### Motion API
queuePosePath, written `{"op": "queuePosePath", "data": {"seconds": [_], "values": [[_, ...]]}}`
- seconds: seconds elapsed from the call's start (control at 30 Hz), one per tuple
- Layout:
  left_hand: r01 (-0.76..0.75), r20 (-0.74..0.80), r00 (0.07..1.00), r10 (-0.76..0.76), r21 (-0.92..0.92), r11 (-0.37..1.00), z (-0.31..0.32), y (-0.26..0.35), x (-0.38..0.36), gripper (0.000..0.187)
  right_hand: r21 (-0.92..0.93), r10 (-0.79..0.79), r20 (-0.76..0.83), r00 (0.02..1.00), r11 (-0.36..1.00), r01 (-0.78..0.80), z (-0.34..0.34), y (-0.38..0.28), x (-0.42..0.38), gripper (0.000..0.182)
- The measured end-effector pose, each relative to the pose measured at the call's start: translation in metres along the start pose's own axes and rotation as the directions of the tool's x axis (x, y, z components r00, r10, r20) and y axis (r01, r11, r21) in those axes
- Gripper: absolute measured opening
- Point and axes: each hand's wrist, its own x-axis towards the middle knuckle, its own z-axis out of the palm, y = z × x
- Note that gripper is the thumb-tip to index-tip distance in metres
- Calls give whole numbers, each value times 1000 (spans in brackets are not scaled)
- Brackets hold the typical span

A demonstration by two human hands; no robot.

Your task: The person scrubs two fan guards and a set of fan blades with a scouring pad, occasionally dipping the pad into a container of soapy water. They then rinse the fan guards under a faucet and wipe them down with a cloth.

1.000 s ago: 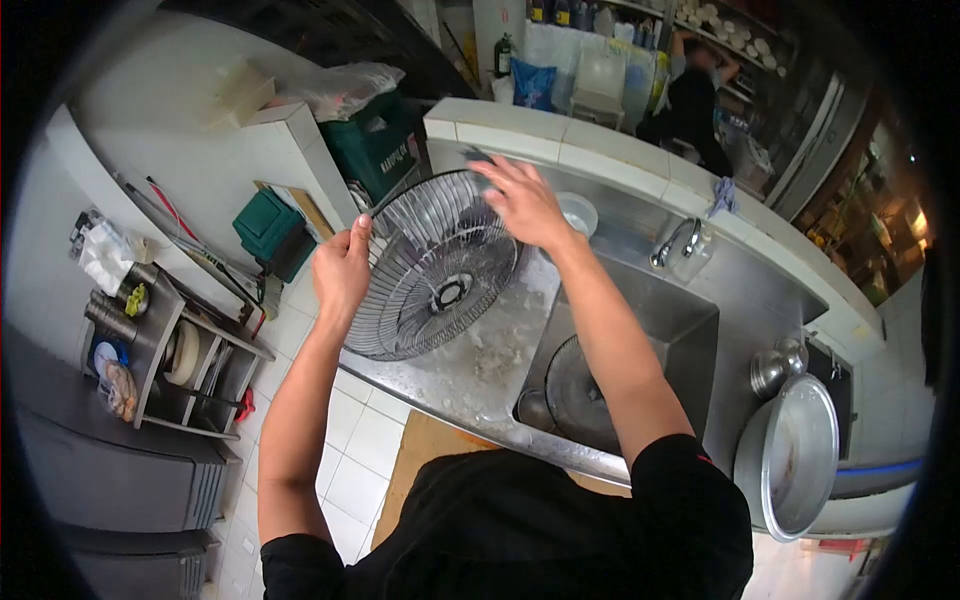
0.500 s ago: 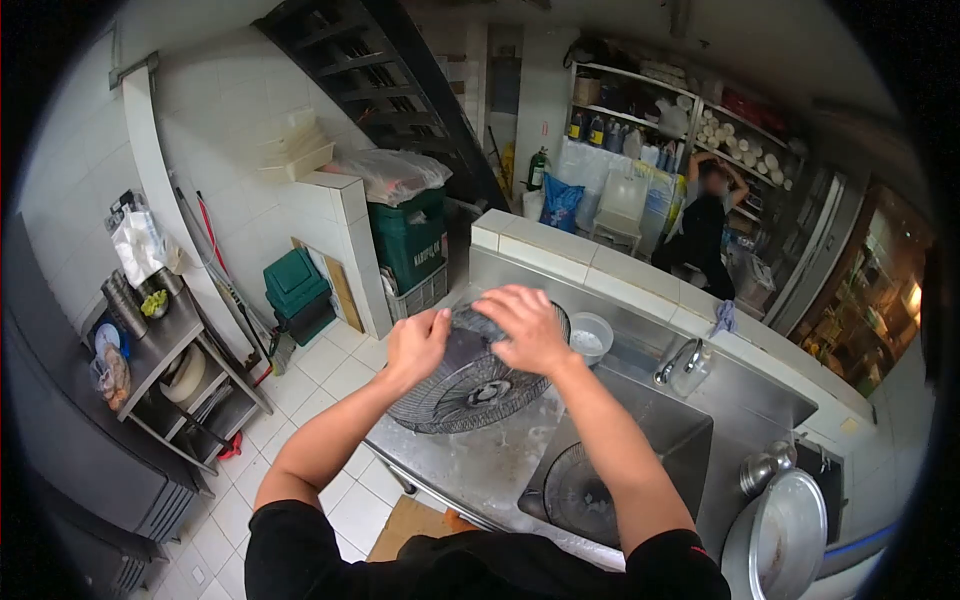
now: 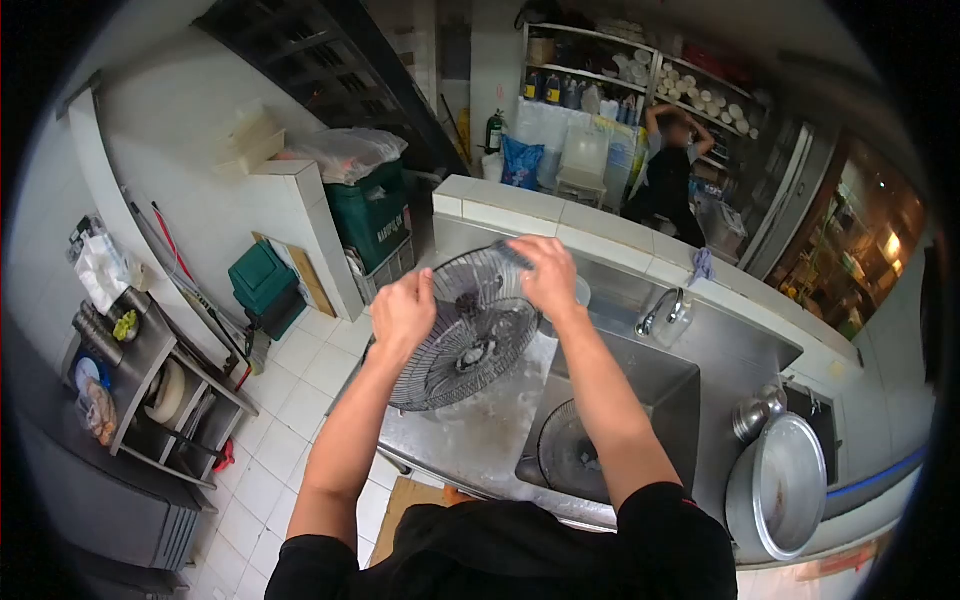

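Note:
A round black wire fan grille (image 3: 465, 350) is tilted over the steel counter (image 3: 470, 440), left of the sink. My left hand (image 3: 404, 315) is closed on its left rim, thumb uppermost. At the upper right rim is my right hand (image 3: 546, 275), fingers bent around a dark, blurred item that I cannot make out, pressed against the wires. Inside the sink basin (image 3: 660, 400) lies a second round wire grille (image 3: 572, 455). Partly behind my right hand, a white tub (image 3: 583, 292) shows on the counter.
A faucet (image 3: 662, 312) stands behind the sink, with large metal pots (image 3: 790, 485) to its right. Beyond the tiled low wall (image 3: 560, 215), a person (image 3: 672, 170) sits with raised arms. A metal shelf unit (image 3: 165, 385) and green bin (image 3: 265, 275) are at left.
The view has shifted, and the grille is now tilted more upright, showing more of its inside. My right hand has moved along the rim with the dark item.

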Motion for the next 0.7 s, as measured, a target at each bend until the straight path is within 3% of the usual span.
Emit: {"op": "queuePosePath", "data": {"seconds": [0.03, 0.07, 0.13, 0.23, 0.33, 0.43, 0.53, 0.63, 0.7], "values": [[26, -16, 1000, -25, 31, 999, -1, 0, 1, 43, 24, 107, 6, 994, 994, -107, 0, 8, -2, 54], [18, -27, 999, -17, 31, 999, 0, 0, 1, 43, 21, 120, 12, 993, 993, -120, 6, 9, -11, 54], [15, -26, 1000, -14, 33, 999, 2, 2, 3, 43, -21, 34, -47, 998, 999, -35, 4, -31, 1, 53], [4, -36, 999, -4, 14, 1000, 6, 0, 3, 44, 25, -218, -1, 976, 976, 218, -4, -95, 16, 53], [13, -25, 1000, -13, -3, 1000, -1, -6, -5, 46, -15, -169, -35, 985, 986, 168, -4, -66, 16, 56], [32, -73, 997, -34, -33, 999, -7, -17, -7, 49, 16, 152, -38, 988, 988, -152, 17, 26, -15, 54], [49, -75, 996, -50, -19, 999, -8, -18, -11, 50, 60, 134, -95, 986, 990, -129, 24, 1, -10, 53], [93, -52, 994, -95, -36, 995, 5, -15, -12, 51, 50, -154, -63, 986, 986, 157, 5, -87, 18, 54], [45, -107, 993, -51, -62, 997, 12, -23, -14, 52, 94, -226, -12, 974, 969, 227, 8, -96, 18, 55]]}}
